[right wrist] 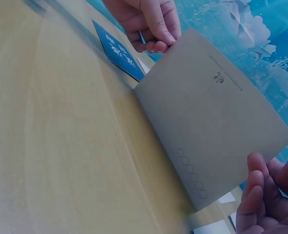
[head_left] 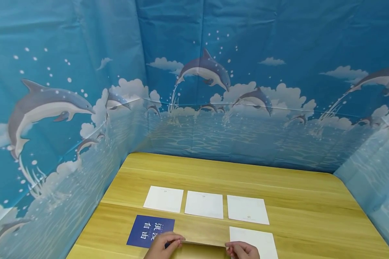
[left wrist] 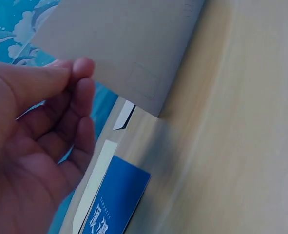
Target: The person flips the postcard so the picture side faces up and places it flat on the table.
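Observation:
A postcard stands upright on edge between my two hands, its lower edge close over the table. Small printed circles and a small emblem mark its face in the right wrist view, and a stamp box shows in the left wrist view. My left hand pinches one side between thumb and fingertips. At the opposite side, my right hand pinches it the same way. From the head view only the thin top edge shows. A blue card with white characters lies beside my left hand, partly hidden by it.
Three white cards, the left one, the middle one and the right one, form a row on the wooden table. Another white card lies partly under my right hand. Dolphin-printed curtains enclose the table's back and sides.

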Available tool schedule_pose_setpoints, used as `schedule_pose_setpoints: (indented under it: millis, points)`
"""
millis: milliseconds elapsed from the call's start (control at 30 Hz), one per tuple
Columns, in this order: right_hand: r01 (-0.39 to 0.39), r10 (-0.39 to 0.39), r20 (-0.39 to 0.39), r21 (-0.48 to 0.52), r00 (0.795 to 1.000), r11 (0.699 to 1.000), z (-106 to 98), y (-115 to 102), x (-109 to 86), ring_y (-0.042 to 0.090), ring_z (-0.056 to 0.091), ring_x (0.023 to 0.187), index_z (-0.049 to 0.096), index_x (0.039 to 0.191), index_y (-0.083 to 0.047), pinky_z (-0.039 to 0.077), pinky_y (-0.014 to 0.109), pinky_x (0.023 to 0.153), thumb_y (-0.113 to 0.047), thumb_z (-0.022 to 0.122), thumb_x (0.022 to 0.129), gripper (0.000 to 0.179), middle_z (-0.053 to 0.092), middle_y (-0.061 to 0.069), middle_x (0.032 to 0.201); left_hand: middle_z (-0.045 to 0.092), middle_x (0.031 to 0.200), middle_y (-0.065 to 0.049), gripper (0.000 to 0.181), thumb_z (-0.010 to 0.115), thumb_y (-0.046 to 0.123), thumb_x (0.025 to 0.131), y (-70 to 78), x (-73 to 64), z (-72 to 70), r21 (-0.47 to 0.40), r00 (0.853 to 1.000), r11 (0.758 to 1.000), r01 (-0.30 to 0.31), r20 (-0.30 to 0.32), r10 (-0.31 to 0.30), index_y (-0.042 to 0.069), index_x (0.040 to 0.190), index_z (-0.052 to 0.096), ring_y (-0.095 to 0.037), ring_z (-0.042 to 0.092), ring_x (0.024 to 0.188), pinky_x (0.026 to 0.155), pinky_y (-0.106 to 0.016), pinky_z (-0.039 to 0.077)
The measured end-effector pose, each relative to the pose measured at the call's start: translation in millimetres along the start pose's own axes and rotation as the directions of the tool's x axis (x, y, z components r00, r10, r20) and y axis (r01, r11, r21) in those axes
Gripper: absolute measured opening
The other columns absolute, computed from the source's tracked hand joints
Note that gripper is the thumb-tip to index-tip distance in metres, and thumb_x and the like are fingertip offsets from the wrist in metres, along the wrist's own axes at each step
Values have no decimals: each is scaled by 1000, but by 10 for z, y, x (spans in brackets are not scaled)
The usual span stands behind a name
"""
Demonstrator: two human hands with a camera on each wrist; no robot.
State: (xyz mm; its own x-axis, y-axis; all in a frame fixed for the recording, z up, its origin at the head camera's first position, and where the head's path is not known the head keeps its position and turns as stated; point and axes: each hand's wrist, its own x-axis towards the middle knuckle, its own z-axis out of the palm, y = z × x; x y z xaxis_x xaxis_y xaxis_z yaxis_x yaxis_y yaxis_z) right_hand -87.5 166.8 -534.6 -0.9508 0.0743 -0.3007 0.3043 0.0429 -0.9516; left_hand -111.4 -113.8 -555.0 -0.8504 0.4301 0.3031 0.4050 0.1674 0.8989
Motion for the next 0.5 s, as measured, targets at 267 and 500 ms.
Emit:
schedule_pose_setpoints:
  millis: [267,500]
  points:
    - [-12,14,26,-73,1000,997,-43,79,24,9,50,53,69,83,9,39,18,44,-9,49,82,27,56,3,61,66,90,-4,20,52,9,93,-32,-21,-72,30,995,999,-19,98,16,-1,98,69,-6,58,81,68,-25,49]
    - [33,-14,111,-163,994,986,-76,140,34,12,56,57,70,85,5,43,20,47,-13,49,82,28,61,4,65,66,90,1,23,54,14,92,-34,-15,-94,-11,987,994,106,125,-104,-1,98,69,-4,56,80,69,-24,48]
